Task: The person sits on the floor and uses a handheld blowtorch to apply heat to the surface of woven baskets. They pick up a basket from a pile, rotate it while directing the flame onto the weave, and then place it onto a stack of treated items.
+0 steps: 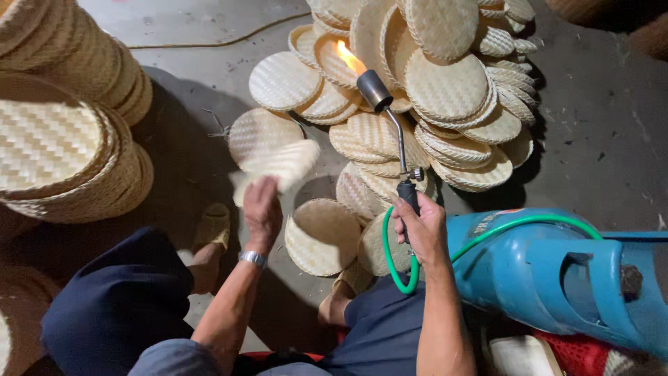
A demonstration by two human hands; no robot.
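A: What do the hands hold?
B: The right hand (421, 230) is closed tight on a gas torch (396, 136); the left hand (263, 209) grips a blurry round woven tray (278, 167).
A: And past them?
B: A green hose (417, 268) runs by the blue gas tank (557, 271); the flame (350, 57) burns over a pile of trays (445, 90); stacks of trays (62, 139) stand on the left.

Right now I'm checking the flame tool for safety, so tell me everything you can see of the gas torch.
The gas torch is a thin metal tube with a dark cylindrical nozzle at the top, lit, an orange flame licking up-left toward the woven trays. It stands nearly upright, tilted left. The right hand closes around its dark handle; a green hose loops from the base toward the blue gas cylinder.
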